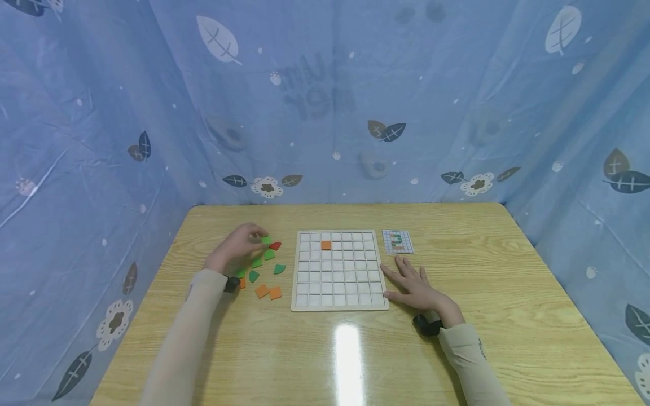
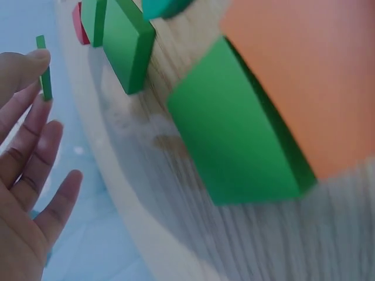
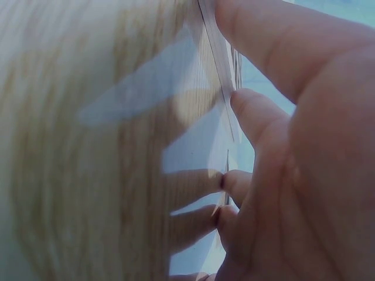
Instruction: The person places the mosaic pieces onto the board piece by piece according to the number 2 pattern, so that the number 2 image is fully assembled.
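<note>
My left hand (image 1: 238, 246) is over the loose pieces at the left and pinches a thin green tile (image 2: 45, 79) between thumb and fingertips. Below it lie light green pieces (image 1: 269, 255), a red piece (image 1: 275, 246) with a rounded edge and dark green pieces (image 1: 280, 269). Spread out at the right, my right hand (image 1: 416, 287) has its fingertips on the table, with thumb and index finger at the right edge of the white grid board (image 1: 315, 277). One orange square (image 1: 326, 245) sits in a cell of the board's second row.
Several orange squares (image 1: 275, 292) lie near the board's lower left. Beyond my right fingertips is a small pattern card (image 1: 398, 242) with a colored figure on a grid. The wooden table (image 1: 284, 355) ends at a blue curtain (image 1: 325, 113) behind and at both sides.
</note>
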